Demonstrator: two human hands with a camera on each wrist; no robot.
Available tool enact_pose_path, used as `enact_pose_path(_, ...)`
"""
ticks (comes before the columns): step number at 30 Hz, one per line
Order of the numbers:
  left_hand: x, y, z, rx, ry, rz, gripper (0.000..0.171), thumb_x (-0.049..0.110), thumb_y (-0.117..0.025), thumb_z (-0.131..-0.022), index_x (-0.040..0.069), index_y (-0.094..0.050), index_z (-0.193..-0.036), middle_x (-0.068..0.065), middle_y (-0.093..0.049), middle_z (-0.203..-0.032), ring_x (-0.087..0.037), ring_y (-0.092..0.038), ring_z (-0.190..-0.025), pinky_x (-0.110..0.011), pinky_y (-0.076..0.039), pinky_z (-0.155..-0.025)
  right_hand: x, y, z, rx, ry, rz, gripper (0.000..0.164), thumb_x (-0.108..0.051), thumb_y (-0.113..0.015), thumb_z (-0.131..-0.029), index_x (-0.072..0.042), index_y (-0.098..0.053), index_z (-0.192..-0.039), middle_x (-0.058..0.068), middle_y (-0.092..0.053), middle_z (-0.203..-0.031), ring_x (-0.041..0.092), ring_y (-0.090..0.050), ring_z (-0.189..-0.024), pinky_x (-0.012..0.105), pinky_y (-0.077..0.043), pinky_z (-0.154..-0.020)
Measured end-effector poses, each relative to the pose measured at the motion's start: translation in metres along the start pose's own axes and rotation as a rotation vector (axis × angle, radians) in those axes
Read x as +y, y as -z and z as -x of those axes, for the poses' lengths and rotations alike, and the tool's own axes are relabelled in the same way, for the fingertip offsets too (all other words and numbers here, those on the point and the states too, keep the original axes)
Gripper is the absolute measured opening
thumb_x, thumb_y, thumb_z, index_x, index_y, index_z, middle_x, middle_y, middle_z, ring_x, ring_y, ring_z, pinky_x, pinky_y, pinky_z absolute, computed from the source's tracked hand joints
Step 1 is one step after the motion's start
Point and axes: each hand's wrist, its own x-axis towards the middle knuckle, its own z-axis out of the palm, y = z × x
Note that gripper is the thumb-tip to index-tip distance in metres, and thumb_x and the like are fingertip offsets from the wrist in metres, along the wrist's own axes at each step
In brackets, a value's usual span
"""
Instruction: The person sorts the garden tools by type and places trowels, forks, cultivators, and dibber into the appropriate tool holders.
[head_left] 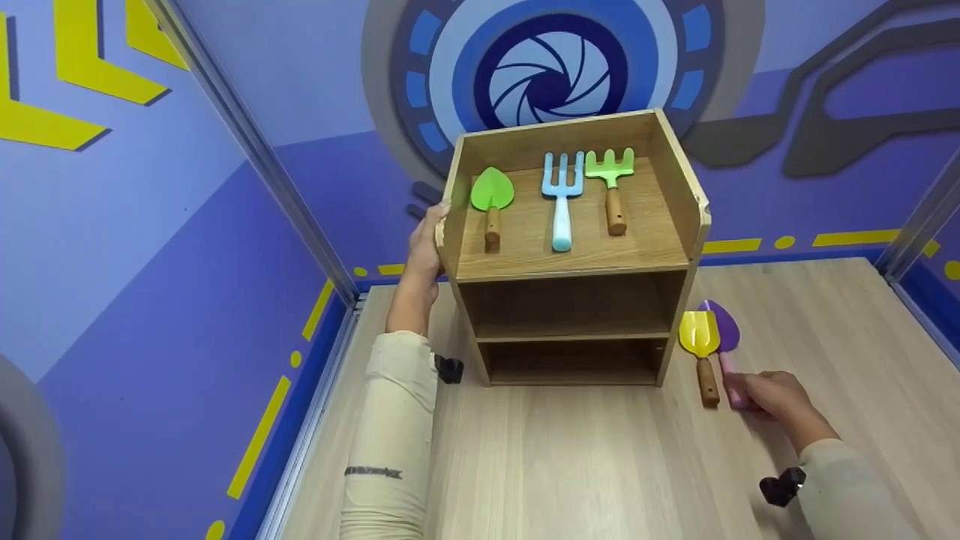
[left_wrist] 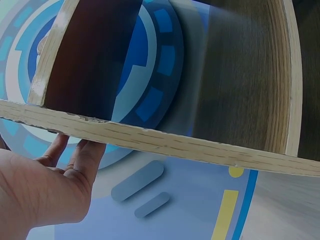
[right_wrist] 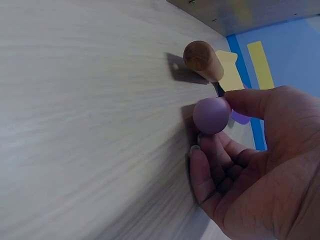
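My left hand [head_left: 426, 244] grips the left side panel of a small wooden shelf [head_left: 574, 337]; in the left wrist view its fingers [left_wrist: 86, 162] pass behind the panel's front edge. On the shelf's top level are a green trowel [head_left: 493, 191], a blue hand fork [head_left: 562, 199] and a green hand rake [head_left: 613, 187]. At the shelf's right, my right hand [head_left: 776, 396] pinches the pink handle of a purple trowel [head_left: 721, 326] between thumb and fingers. The handle's rounded end faces the right wrist camera. Just left of it, a yellow shovel [head_left: 699, 334] with a wooden handle overlaps the purple blade.
The light wood table [head_left: 570, 465] runs under the shelf and both arms. Blue patterned walls [head_left: 322, 135] stand behind and to the left, with a metal strip [head_left: 255, 135] along their corner. The shelf's two lower compartments have dark interiors.
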Motion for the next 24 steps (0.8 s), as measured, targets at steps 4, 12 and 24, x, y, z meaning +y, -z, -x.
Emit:
enact_pose_path(4, 0.0001, 0.0005, -0.0005, 0.000, 0.005, -0.006, 0.066, 0.055, -0.056, -0.098, 0.022, -0.058, -0.155, -0.007, -0.056, -0.159, -0.025, -0.053, -0.138, -0.046, -0.040, -0.121, 0.0008, -0.0003, 0.0009, 0.001, 0.027, -0.001, 0.040, -0.047, -0.060, -0.102, -0.007, -0.060, -0.093, -0.003, -0.055, -0.079, 0.012, -0.055, -0.075, 0.028, -0.052, -0.064)
enact_pose_path(12, -0.0012, 0.0000, 0.0000, -0.003, 0.016, -0.009, 0.066, 0.056, -0.054, -0.100, 0.023, -0.055, -0.157, -0.006, -0.052, -0.163, -0.027, -0.051, -0.145, -0.048, -0.039, -0.124, 0.0059, 0.0011, 0.0016, 0.006, 0.031, -0.030, 0.050, -0.048, -0.057, -0.103, 0.001, -0.065, -0.107, -0.001, -0.059, -0.087, 0.013, -0.058, -0.079, 0.028, -0.056, -0.068)
enact_pose_path(24, -0.0016, 0.0012, -0.0005, -0.003, 0.001, 0.004, 0.062, 0.055, -0.054, -0.101, 0.023, -0.060, -0.153, -0.010, -0.057, -0.155, -0.025, -0.056, -0.129, -0.043, -0.045, -0.111, 0.0062, 0.0060, 0.0001, -0.051, 0.013, -0.037, 0.076, -0.051, -0.052, -0.106, 0.016, -0.049, -0.141, 0.006, -0.060, -0.103, 0.014, -0.060, -0.092, 0.025, -0.059, -0.075)
